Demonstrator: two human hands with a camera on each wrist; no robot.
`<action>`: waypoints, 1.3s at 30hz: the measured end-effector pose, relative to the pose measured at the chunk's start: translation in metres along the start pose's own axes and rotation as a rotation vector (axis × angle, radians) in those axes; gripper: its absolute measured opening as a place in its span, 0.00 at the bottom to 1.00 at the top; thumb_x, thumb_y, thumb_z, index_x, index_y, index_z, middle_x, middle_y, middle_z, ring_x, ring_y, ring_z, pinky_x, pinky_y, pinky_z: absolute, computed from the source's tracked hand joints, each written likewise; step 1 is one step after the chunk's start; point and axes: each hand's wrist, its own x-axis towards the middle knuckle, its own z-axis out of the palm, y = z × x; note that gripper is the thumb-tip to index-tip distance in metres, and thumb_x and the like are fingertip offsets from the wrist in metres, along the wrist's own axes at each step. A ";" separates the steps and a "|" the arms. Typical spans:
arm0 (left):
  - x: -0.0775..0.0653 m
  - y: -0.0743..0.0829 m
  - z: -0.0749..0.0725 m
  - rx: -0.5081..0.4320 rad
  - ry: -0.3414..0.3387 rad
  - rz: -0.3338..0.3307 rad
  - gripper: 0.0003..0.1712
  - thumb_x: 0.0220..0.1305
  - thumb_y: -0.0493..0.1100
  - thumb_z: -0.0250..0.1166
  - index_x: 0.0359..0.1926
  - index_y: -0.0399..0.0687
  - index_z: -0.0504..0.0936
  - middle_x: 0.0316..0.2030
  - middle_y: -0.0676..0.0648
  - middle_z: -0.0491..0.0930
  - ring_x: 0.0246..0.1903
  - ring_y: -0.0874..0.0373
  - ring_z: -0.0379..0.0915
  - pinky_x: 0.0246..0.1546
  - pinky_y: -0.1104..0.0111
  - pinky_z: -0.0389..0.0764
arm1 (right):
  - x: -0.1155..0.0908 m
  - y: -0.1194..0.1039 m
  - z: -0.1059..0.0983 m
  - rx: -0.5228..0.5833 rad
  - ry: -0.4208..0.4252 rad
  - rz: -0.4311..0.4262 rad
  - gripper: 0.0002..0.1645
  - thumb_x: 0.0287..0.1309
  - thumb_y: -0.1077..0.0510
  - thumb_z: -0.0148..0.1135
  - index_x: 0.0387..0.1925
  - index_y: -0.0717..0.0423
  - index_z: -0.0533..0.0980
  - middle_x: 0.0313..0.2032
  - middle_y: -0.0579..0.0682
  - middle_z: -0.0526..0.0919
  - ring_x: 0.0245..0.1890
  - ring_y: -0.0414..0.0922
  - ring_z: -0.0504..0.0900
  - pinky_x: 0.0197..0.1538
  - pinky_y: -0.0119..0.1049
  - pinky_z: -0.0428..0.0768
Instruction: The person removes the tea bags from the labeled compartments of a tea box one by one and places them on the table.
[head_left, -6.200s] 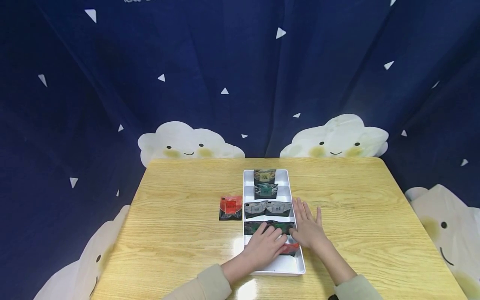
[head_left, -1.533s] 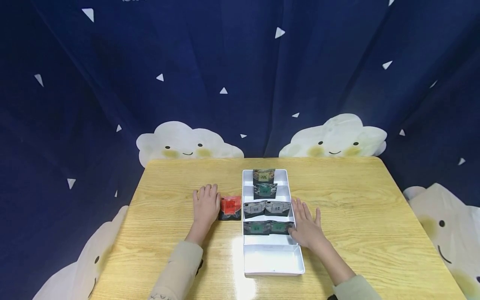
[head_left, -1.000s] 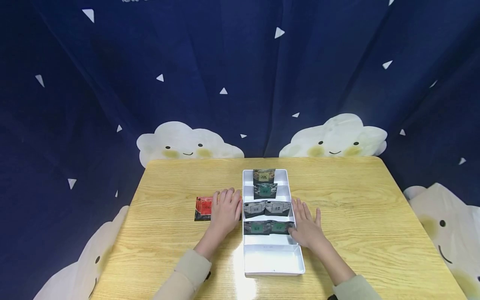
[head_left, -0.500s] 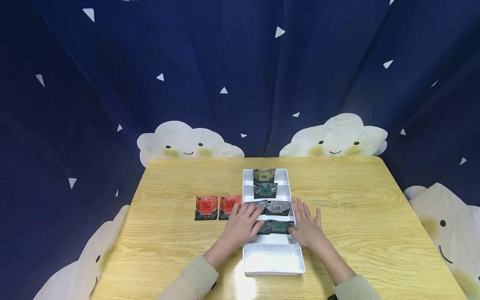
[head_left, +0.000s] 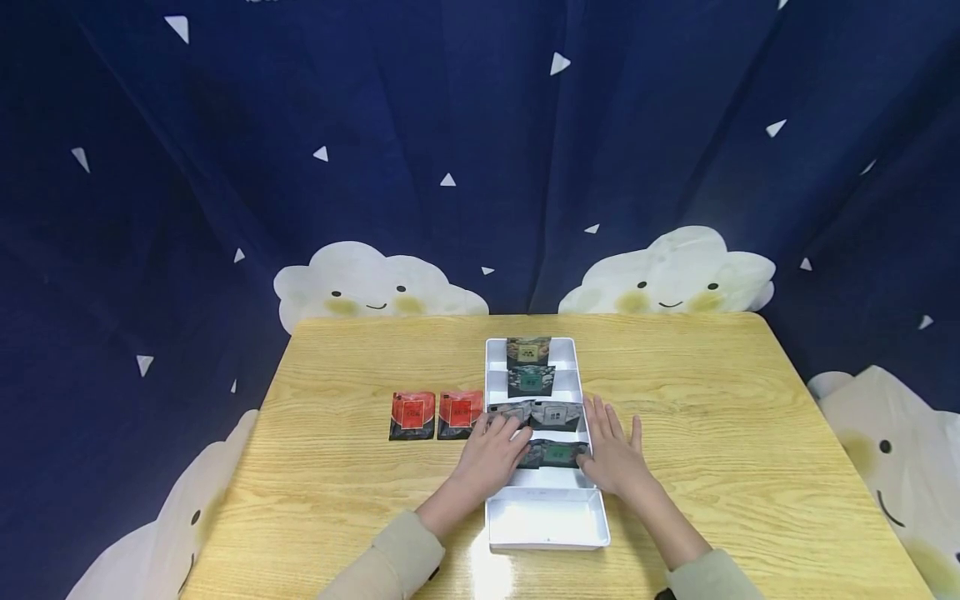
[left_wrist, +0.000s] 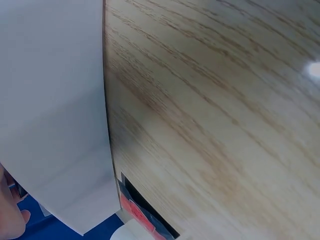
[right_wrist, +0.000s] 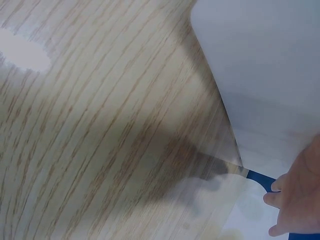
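Observation:
A long white divided tray (head_left: 547,517) lies at the table's middle, with sachets propped in its compartments. My left hand (head_left: 491,458) reaches over its left wall, bent fingers at the left dark-green sachet (head_left: 530,458), mostly hidden. I cannot tell whether they pinch it. The right dark-green sachet (head_left: 561,454) sits beside it. My right hand (head_left: 617,454) rests along the right wall, fingers spread, thumb over the rim. Behind the green pair stand two grey sachets (head_left: 556,415). In the wrist views, the left hand (left_wrist: 10,215) and right hand (right_wrist: 302,195) show at the tray's wall.
Two red-and-black sachets, one left (head_left: 412,415) and one right (head_left: 460,413), lie flat on the wooden table (head_left: 337,500) left of the tray. A teal sachet (head_left: 531,382) and a gold-labelled sachet (head_left: 528,352) stand in the rear compartments. A dark blue curtain (head_left: 480,125) hangs behind.
The front compartment's red sachet now lies on the table beside another, which shifted into view left of the hand's path. My left hand crossed right to the tray, then drew slightly nearer. The right hand stayed put.

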 end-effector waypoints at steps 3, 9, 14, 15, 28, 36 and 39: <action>0.000 0.001 0.000 -0.004 -0.023 0.010 0.09 0.67 0.50 0.49 0.45 0.61 0.70 0.43 0.56 0.71 0.43 0.59 0.66 0.53 0.58 0.66 | 0.000 0.000 -0.001 0.004 0.000 0.000 0.52 0.51 0.50 0.53 0.70 0.61 0.38 0.70 0.62 0.41 0.68 0.61 0.43 0.62 0.63 0.30; 0.000 0.002 -0.003 0.016 -0.056 0.029 0.13 0.63 0.41 0.49 0.47 0.61 0.70 0.44 0.55 0.71 0.44 0.59 0.66 0.55 0.58 0.66 | -0.001 -0.001 -0.001 0.014 0.015 -0.004 0.52 0.50 0.50 0.54 0.70 0.61 0.39 0.69 0.63 0.42 0.68 0.61 0.44 0.62 0.63 0.29; -0.001 0.002 0.000 0.037 -0.015 0.048 0.14 0.59 0.39 0.52 0.45 0.60 0.71 0.43 0.55 0.71 0.44 0.58 0.67 0.53 0.58 0.67 | 0.000 0.000 0.001 0.004 0.021 0.001 0.52 0.50 0.50 0.54 0.70 0.61 0.39 0.69 0.63 0.42 0.68 0.61 0.44 0.62 0.63 0.30; -0.001 0.002 0.000 0.039 -0.008 0.051 0.14 0.58 0.39 0.53 0.45 0.60 0.71 0.43 0.55 0.71 0.43 0.58 0.67 0.53 0.58 0.68 | 0.000 0.000 0.000 0.005 0.021 0.002 0.52 0.50 0.50 0.54 0.70 0.61 0.39 0.69 0.63 0.42 0.68 0.61 0.44 0.62 0.63 0.30; -0.001 0.002 -0.013 -0.031 0.051 0.011 0.18 0.51 0.37 0.58 0.43 0.60 0.72 0.42 0.56 0.72 0.42 0.59 0.67 0.51 0.58 0.67 | 0.000 0.000 -0.001 0.010 -0.002 0.008 0.52 0.52 0.50 0.53 0.70 0.60 0.37 0.69 0.63 0.40 0.68 0.61 0.43 0.62 0.64 0.29; 0.003 -0.012 -0.043 -0.085 0.199 -0.053 0.10 0.56 0.38 0.56 0.38 0.57 0.72 0.34 0.56 0.68 0.34 0.60 0.61 0.43 0.61 0.64 | 0.000 0.000 0.000 0.007 -0.001 0.009 0.52 0.52 0.50 0.53 0.70 0.60 0.37 0.69 0.63 0.40 0.68 0.61 0.43 0.62 0.64 0.29; 0.002 -0.021 -0.054 -0.092 0.234 -0.078 0.12 0.53 0.37 0.57 0.39 0.56 0.72 0.32 0.55 0.66 0.33 0.59 0.61 0.43 0.61 0.63 | 0.000 0.000 -0.001 0.004 -0.002 0.007 0.52 0.52 0.49 0.53 0.70 0.60 0.37 0.70 0.63 0.40 0.68 0.61 0.43 0.62 0.63 0.29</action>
